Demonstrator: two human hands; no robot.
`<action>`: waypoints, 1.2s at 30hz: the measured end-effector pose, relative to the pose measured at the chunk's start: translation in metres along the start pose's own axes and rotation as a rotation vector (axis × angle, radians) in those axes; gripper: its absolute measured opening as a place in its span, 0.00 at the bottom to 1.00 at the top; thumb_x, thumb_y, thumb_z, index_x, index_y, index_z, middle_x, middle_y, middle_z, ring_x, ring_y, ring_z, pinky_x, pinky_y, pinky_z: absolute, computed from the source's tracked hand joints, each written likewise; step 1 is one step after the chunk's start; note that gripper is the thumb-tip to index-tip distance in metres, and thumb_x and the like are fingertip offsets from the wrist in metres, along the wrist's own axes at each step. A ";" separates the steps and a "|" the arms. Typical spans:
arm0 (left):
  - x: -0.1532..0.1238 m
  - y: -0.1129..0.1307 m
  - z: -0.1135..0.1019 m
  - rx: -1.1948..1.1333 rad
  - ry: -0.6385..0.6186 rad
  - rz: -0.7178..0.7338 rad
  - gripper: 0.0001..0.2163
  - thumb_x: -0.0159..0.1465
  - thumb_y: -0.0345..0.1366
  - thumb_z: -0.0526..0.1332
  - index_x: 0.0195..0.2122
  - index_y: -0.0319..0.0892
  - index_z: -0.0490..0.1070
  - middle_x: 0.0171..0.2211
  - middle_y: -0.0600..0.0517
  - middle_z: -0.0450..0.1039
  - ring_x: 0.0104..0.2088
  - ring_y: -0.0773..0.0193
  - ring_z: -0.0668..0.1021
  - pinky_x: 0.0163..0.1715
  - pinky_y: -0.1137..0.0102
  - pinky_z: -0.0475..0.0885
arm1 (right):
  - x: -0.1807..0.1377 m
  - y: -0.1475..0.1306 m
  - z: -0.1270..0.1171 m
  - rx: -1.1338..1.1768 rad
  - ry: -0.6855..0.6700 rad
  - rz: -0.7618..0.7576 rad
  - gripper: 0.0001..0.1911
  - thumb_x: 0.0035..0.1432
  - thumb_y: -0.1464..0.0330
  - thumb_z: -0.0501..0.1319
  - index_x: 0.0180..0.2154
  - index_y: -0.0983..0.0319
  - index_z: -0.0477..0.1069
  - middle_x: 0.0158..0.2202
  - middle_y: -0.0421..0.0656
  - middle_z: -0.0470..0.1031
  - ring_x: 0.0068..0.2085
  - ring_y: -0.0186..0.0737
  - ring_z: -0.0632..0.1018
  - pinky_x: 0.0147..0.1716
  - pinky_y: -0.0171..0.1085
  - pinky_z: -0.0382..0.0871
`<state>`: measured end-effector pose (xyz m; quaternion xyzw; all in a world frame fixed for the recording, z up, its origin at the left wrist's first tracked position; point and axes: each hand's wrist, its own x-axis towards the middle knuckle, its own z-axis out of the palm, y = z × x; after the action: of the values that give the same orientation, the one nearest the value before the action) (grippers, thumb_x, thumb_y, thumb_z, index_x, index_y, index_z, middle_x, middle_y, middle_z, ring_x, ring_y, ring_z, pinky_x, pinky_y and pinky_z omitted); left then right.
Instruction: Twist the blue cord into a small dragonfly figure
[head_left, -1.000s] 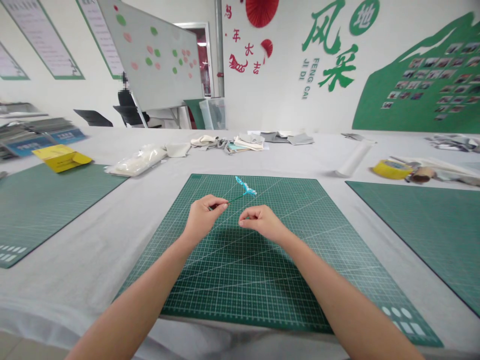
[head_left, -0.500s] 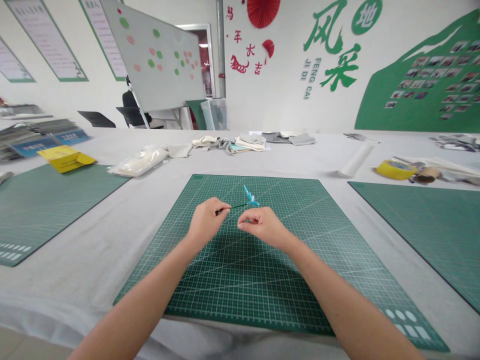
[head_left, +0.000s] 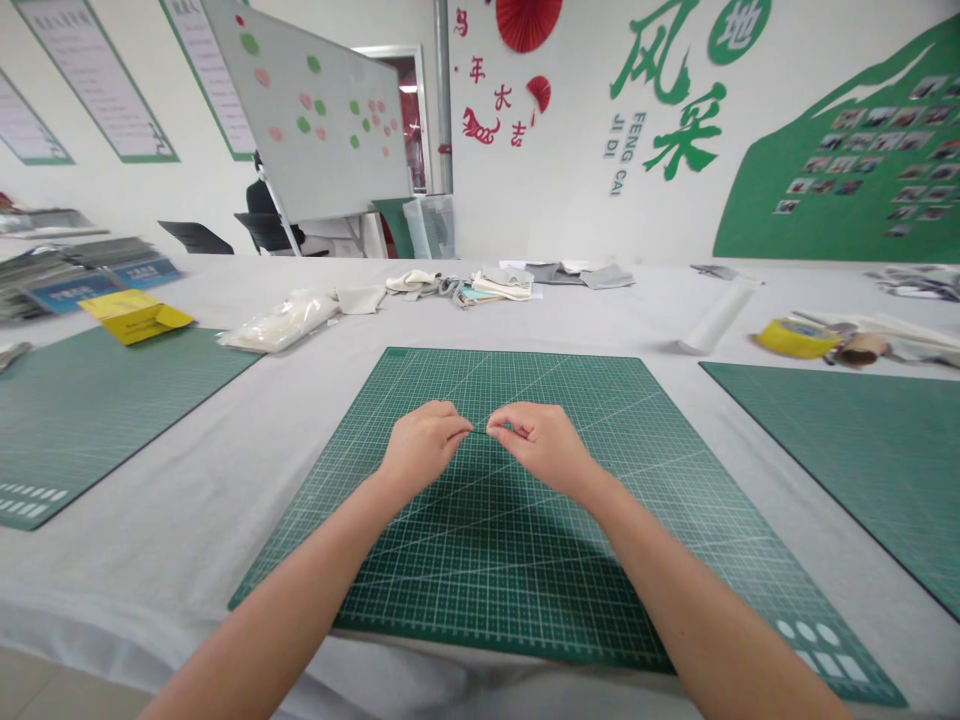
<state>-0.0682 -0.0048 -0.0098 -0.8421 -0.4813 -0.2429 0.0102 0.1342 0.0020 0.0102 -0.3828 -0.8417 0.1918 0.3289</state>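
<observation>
My left hand is closed in a pinch on a thin dark green stem. A short piece of the stem shows between my two hands, held level above the green cutting mat. My right hand pinches the stem's other end, its fingertips close to those of the left. The small blue flower-like piece on that end is hidden behind my right hand.
Other cutting mats lie to the left and right. Beyond are a yellow envelope, a plastic packet, folded cloths, a white roll and yellow tape.
My right hand has moved up and closed on the stem's end, covering the blue piece seen before. My left hand has shifted slightly right, and the stem sits a little lower.
</observation>
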 end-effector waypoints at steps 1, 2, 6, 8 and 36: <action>0.000 0.000 -0.001 0.015 -0.014 0.026 0.10 0.65 0.34 0.56 0.35 0.46 0.78 0.33 0.52 0.75 0.37 0.62 0.74 0.34 0.69 0.65 | 0.000 0.002 -0.002 -0.027 0.021 0.005 0.08 0.60 0.68 0.57 0.32 0.59 0.75 0.31 0.40 0.77 0.33 0.36 0.74 0.34 0.34 0.61; 0.000 0.000 -0.002 0.024 -0.028 0.053 0.10 0.66 0.34 0.56 0.35 0.46 0.78 0.32 0.52 0.75 0.37 0.62 0.74 0.34 0.69 0.65 | 0.001 0.005 -0.004 -0.049 0.040 0.012 0.08 0.60 0.68 0.57 0.32 0.59 0.75 0.31 0.40 0.77 0.33 0.36 0.74 0.34 0.35 0.61; 0.002 0.000 -0.005 -0.004 -0.095 0.164 0.11 0.66 0.31 0.55 0.35 0.46 0.77 0.32 0.52 0.76 0.37 0.62 0.73 0.35 0.68 0.65 | 0.004 0.016 -0.007 -0.060 0.082 0.055 0.08 0.59 0.67 0.58 0.31 0.59 0.75 0.31 0.40 0.77 0.31 0.35 0.73 0.33 0.35 0.60; 0.002 0.000 -0.005 -0.055 -0.112 0.192 0.11 0.66 0.31 0.55 0.35 0.46 0.77 0.33 0.52 0.76 0.37 0.62 0.74 0.36 0.68 0.66 | 0.007 0.023 -0.009 -0.031 0.080 0.107 0.08 0.57 0.65 0.60 0.30 0.59 0.76 0.27 0.39 0.74 0.27 0.34 0.70 0.30 0.35 0.58; 0.006 -0.011 0.001 -0.516 0.201 -0.341 0.05 0.58 0.35 0.62 0.31 0.43 0.78 0.28 0.53 0.77 0.31 0.64 0.77 0.32 0.69 0.69 | -0.003 0.002 0.026 -0.042 -0.138 -0.008 0.09 0.59 0.73 0.56 0.29 0.61 0.74 0.28 0.39 0.75 0.31 0.34 0.73 0.32 0.33 0.60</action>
<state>-0.0742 0.0057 -0.0108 -0.6958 -0.5348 -0.4371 -0.1969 0.1183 -0.0014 -0.0111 -0.3722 -0.8678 0.1988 0.2626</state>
